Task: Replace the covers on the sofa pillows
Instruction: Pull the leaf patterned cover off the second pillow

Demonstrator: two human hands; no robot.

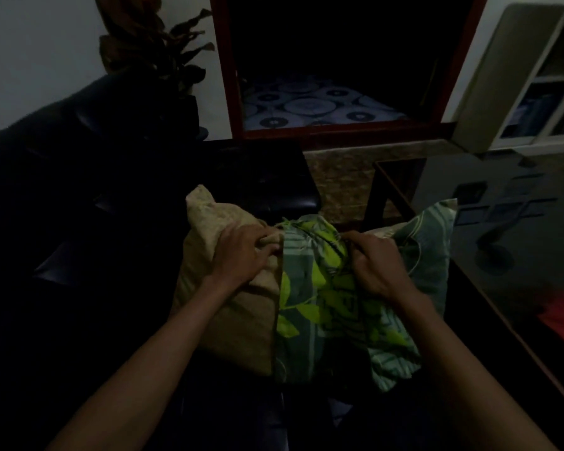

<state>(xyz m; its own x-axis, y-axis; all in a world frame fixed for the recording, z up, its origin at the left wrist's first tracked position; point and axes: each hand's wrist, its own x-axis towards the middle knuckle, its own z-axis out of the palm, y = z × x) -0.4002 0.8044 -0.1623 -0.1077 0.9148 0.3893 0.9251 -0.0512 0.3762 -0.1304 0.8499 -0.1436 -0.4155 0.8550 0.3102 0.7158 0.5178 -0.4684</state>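
Observation:
A tan pillow point(209, 288) lies in front of me on the dark sofa point(79, 190), one corner pointing up and away. A green cover with bright leaf print point(319, 307) is bunched over the pillow's right half. My left hand point(241, 252) grips the tan fabric at the cover's edge. My right hand point(375, 258) grips a bunch of the green cover. Behind my right hand leans a second pillow in a pale green striped cover point(433, 229).
A dark glass-topped table point(518, 229) stands close on the right. Beyond the sofa a dry-leaved plant point(157, 43) stands against the wall, beside a red-framed doorway point(339, 131) with a patterned mat. A white cabinet point(534, 79) is at far right. The room is dim.

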